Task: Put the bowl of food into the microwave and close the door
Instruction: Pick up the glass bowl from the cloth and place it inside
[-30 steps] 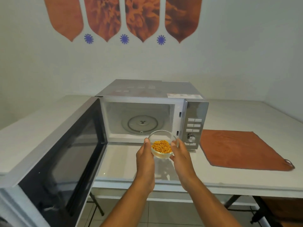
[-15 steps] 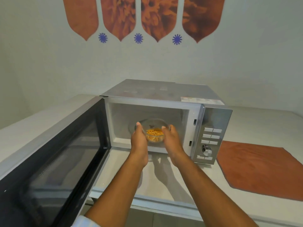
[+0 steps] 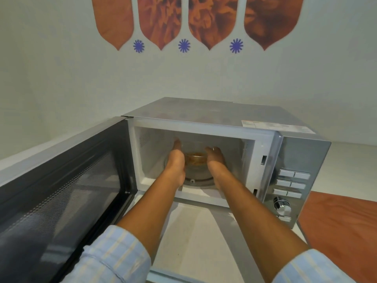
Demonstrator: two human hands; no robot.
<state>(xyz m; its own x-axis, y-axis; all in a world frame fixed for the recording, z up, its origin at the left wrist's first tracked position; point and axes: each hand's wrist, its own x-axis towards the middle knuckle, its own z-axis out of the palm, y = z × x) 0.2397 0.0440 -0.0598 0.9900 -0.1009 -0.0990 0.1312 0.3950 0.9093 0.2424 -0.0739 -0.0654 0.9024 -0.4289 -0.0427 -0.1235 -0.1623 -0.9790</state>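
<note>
A clear glass bowl (image 3: 195,158) with orange food sits low inside the silver microwave (image 3: 297,158), over its glass turntable (image 3: 199,177). My left hand (image 3: 175,158) is on the bowl's left side and my right hand (image 3: 215,157) on its right side, both reaching into the cavity with fingers around the bowl. Whether the bowl rests on the turntable or hangs just above it I cannot tell. The microwave door (image 3: 67,184) stands wide open to the left, its dark window facing me.
The microwave stands on a white counter (image 3: 195,237) against a white wall. An orange cloth (image 3: 342,229) lies on the counter to the right of the microwave. The control panel with buttons and a knob (image 3: 282,207) is on the microwave's right front.
Both hands have carried the bowl from in front of the microwave's opening deep into the cavity and lowered it over the turntable. My head has moved closer.
</note>
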